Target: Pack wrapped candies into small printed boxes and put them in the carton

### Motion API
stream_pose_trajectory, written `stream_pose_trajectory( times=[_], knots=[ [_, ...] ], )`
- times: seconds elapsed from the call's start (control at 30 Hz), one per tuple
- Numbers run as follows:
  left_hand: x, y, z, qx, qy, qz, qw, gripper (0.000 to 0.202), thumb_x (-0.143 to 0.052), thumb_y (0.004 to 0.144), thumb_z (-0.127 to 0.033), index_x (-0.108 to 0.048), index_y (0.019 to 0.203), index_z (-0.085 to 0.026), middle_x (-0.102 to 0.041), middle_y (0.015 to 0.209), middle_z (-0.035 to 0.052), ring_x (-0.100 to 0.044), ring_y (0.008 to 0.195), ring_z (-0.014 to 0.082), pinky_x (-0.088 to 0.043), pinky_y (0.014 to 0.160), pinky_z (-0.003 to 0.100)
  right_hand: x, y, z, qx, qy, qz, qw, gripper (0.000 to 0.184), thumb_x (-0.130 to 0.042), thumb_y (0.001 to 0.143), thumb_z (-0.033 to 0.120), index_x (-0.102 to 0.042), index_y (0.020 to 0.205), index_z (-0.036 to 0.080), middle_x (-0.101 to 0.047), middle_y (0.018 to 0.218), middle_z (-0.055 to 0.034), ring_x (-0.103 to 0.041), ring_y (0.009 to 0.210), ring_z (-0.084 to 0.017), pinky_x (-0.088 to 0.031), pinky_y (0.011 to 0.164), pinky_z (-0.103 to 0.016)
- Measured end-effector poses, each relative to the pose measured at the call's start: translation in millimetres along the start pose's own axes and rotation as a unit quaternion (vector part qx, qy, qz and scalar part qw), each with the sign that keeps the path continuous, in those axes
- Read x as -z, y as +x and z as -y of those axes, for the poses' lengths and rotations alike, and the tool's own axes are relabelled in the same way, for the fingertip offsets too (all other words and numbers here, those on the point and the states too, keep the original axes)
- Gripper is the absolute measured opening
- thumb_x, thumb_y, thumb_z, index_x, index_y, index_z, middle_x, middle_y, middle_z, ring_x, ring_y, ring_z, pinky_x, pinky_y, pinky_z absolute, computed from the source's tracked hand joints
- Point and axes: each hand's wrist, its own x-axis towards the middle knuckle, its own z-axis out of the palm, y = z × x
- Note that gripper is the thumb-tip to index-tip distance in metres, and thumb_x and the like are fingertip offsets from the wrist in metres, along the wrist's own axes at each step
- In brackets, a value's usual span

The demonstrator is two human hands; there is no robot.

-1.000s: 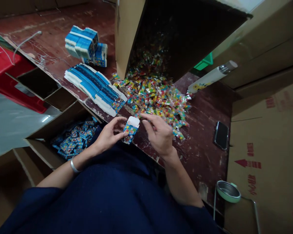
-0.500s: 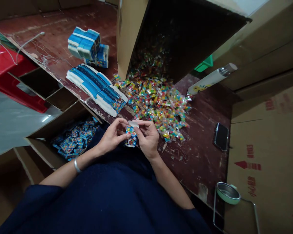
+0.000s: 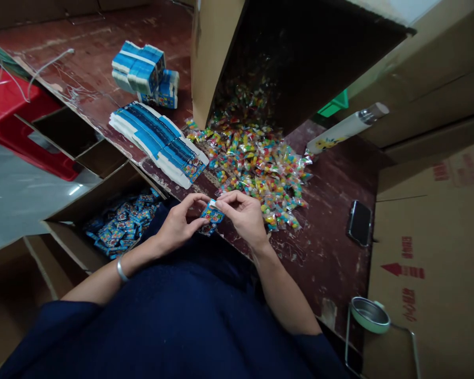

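Note:
A small blue printed box [image 3: 210, 215] sits between both hands just above my lap. My left hand [image 3: 178, 223] grips it from the left, fingers curled around its side. My right hand [image 3: 243, 216] pinches its top end, where the white flap now lies folded down. A heap of clear candy packets [image 3: 256, 163] with coloured sweets spreads on the dark red table [image 3: 327, 237] right behind the hands, spilling from a large tipped cardboard carton [image 3: 284, 58].
A fanned stack of flat blue box blanks [image 3: 158, 142] and bundled blanks [image 3: 142, 71] lie at left. A carton of filled blue boxes [image 3: 118, 223] stands below left. A phone [image 3: 358, 222], a white bottle [image 3: 345, 128], a green cup [image 3: 369, 314], a red stool [image 3: 16, 121].
My right hand came from the candy heap to the box and pressed the raised white flap down. The box top has gone from open to folded shut.

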Motion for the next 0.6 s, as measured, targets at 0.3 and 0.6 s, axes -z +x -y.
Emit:
stream_pose_trajectory(
  times=[0.3, 0.6],
  knots=[
    [7.4, -1, -2, 0.041, -0.043, -0.003, 0.998, 0.042, -0.081, 0.080, -0.027, -0.069, 0.119, -0.019, -0.067, 0.105, 0.0037, -0.069, 0.081, 0.0132, -0.061, 0.077, 0.025, -5, -9, -1, 0.122, -0.092, 0.037, 0.988, 0.031, -0.067, 0.098, 0.039, -0.067, 0.072, 0.022, -0.074, 0.092, -0.0050, -0.069, 0.086, -0.019, -0.056, 0.084, -0.036],
    [68.3, 7, -24, 0.084, 0.154, 0.128, 0.976, 0.025, -0.067, 0.085, -0.021, -0.069, 0.110, -0.019, -0.071, 0.101, 0.0031, -0.070, 0.074, 0.0149, -0.056, 0.069, 0.027, -21, 19, -20, 0.172, -0.201, 0.061, 0.962, 0.021, -0.069, 0.097, 0.041, -0.071, 0.109, 0.024, -0.075, 0.115, -0.0094, -0.071, 0.108, -0.027, -0.058, 0.095, -0.042]
  ],
)
